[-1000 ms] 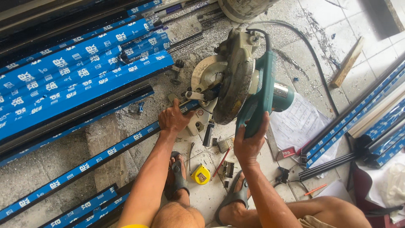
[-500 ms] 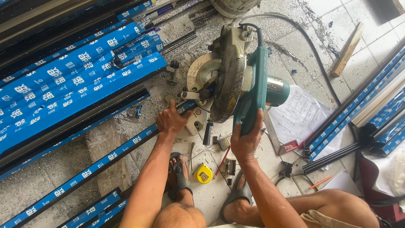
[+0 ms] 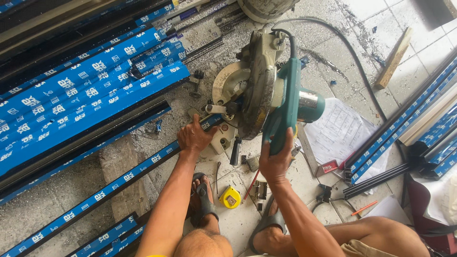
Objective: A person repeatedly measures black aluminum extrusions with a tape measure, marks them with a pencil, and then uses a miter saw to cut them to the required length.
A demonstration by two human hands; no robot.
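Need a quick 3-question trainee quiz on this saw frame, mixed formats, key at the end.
1. True or false: the left hand presses on the long blue-filmed profile that runs into the mitre saw.
2. Multiple choice: the right hand is closed on (A) the yellow tape measure, (B) the saw's teal handle, (C) the orange pencil.
3. Fill in: the yellow tape measure lies on the floor between the person's two ____.

Key
1. True.
2. B: the teal handle.
3. Feet: one sandalled foot on its left, the other on its right.
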